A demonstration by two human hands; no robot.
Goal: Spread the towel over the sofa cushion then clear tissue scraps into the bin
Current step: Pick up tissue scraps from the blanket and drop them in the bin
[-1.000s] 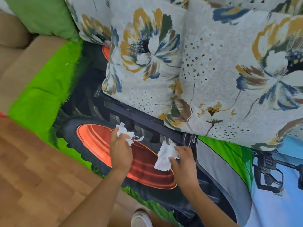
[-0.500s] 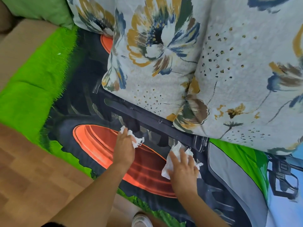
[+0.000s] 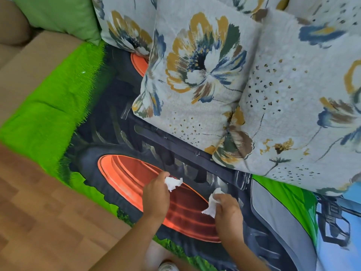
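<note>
A towel (image 3: 64,106) printed with a tractor, an orange wheel and green grass lies spread flat over the sofa seat. My left hand (image 3: 155,194) hovers above the orange wheel print and grips a crumpled white tissue scrap (image 3: 172,183). My right hand (image 3: 227,214), a little to the right, holds a second white tissue scrap (image 3: 212,204) bunched in its curled fingers. No bin is in view.
Two floral cushions (image 3: 197,75) (image 3: 304,106) lean against the sofa back, over the towel's far edge. A green pillow (image 3: 58,14) sits at the top left beside the beige sofa arm (image 3: 29,61). Wooden floor (image 3: 39,222) lies at the lower left.
My right hand, which lay flat over the tissue on the towel, has gathered it up into its fingers and lifted it. My left hand keeps its scrap and has barely moved.
</note>
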